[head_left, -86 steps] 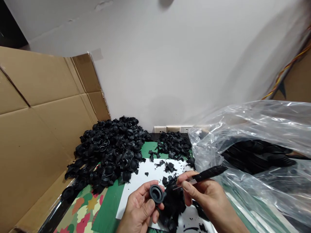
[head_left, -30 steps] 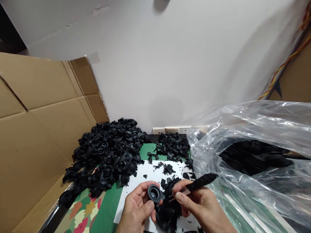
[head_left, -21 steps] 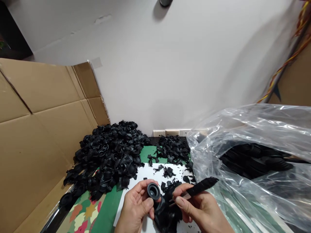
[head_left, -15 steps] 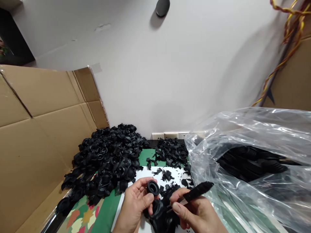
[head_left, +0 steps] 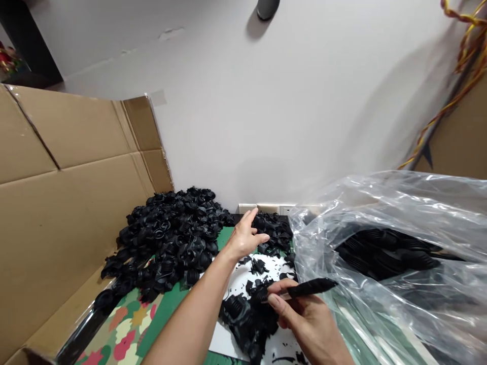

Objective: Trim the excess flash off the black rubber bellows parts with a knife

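Note:
My left hand (head_left: pixel 246 237) is stretched out over the far side of the work surface, fingers apart, and I see nothing in it. It is beside a heap of black scraps (head_left: pixel 274 233) against the wall. In my right hand (head_left: pixel 299 309) is a knife (head_left: pixel 314 287) with a black-wrapped handle, pinched between thumb and fingers near its blade. The blade's tip is hard to make out against black ribbed rubber-like parts (head_left: pixel 238 309) piled just left of that hand. Under them lies a white sheet (head_left: pixel 224 340) strewn with black trimmings.
A large heap of black ribbed pieces (head_left: pixel 171 238) rises at the left beside a cardboard box wall (head_left: pixel 83 203). At the right, a clear plastic bag (head_left: pixel 342 213) holds more black parts (head_left: pixel 384 248). Wall sockets (head_left: pixel 268 208) sit low at the back; twisted wires (head_left: pixel 437 119) hang at the right.
My left hand has moved forward from the near parts to the far scrap heap and opened; the black ring-ended part is out of it. My right hand still holds the knife, nearly in place.

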`<state>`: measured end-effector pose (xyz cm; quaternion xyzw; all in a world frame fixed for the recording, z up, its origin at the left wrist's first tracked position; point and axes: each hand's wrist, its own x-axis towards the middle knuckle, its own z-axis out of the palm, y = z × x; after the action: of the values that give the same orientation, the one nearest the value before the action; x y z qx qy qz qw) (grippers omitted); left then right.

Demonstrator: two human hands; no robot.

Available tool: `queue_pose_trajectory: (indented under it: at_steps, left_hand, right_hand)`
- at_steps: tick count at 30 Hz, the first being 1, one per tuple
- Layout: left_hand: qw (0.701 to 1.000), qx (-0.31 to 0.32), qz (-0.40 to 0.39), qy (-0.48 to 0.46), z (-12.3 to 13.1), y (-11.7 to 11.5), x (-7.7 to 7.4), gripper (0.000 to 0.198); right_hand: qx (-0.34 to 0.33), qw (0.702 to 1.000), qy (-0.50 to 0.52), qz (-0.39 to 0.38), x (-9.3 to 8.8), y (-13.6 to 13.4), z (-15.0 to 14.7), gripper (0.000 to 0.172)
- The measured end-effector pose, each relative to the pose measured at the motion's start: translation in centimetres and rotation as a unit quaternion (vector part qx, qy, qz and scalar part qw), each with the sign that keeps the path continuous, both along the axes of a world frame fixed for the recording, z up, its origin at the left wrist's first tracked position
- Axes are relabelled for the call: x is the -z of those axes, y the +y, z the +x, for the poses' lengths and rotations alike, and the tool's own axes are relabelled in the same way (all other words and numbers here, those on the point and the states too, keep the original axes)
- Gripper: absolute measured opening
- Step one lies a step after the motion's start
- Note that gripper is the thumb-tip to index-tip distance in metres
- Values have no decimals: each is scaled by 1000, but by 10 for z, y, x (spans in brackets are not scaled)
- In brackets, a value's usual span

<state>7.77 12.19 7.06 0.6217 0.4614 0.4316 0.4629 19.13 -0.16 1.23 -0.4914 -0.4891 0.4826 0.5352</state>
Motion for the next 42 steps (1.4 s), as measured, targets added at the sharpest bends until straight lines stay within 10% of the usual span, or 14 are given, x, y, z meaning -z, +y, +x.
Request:
queue_pose_trajectory:
  at_steps: [7,11,21,38,42]
  left_hand:
    - [962,-6,29,271,-52,-66,-2,6]
    - [945,-11,6,328,-74,-97,16,15]
    - [992,-61,1,114,-77,-116,34,15]
    - [991,-78,18,109,-47,-123,51,13]
    - [977,-87,132,144,-42,-126,58,17]
  right_hand:
    - [28,999,40,16,3,-2,-4,39]
    - [32,996,80,-4,-2,-4,-5,43]
    - [-57,997,56,8,-3,-1,-7,31]
    - [32,997,-31,60,14,0,-25,14]
    - [66,996,-21,58,17,0,-24,13]
